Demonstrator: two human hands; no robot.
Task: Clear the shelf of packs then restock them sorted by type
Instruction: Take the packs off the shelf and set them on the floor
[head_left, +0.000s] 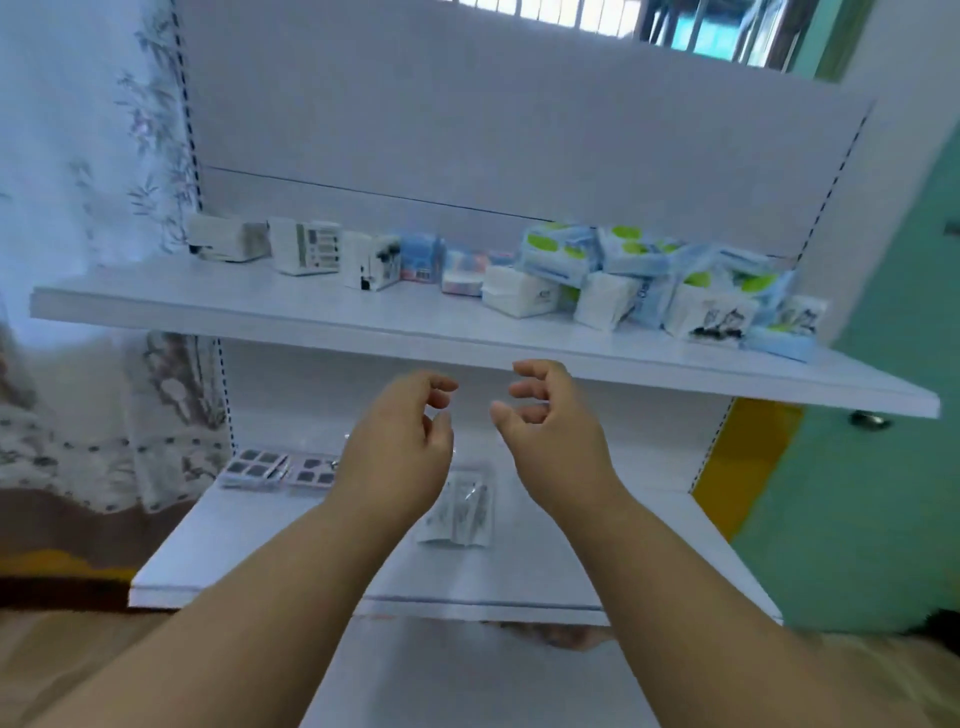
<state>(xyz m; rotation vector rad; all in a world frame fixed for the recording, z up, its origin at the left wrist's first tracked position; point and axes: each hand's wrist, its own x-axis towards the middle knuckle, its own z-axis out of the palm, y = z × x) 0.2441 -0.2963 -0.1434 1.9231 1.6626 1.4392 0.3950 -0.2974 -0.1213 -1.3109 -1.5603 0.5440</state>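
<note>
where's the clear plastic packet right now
In the head view, the clear packet lies flat on the lower shelf, centre, showing between the hands, right of the dark blister cards.

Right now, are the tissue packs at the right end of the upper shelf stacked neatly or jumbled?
Jumbled. The tissue packs lie tilted and overlapping on the upper shelf; neither the left hand nor the right hand touches them.

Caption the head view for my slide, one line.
Both empty hands, left and right, hover below the upper shelf holding jumbled tissue packs.

Floral curtain (78, 208) left, green wall (883, 364) right, barred window (623, 21) top.
</note>
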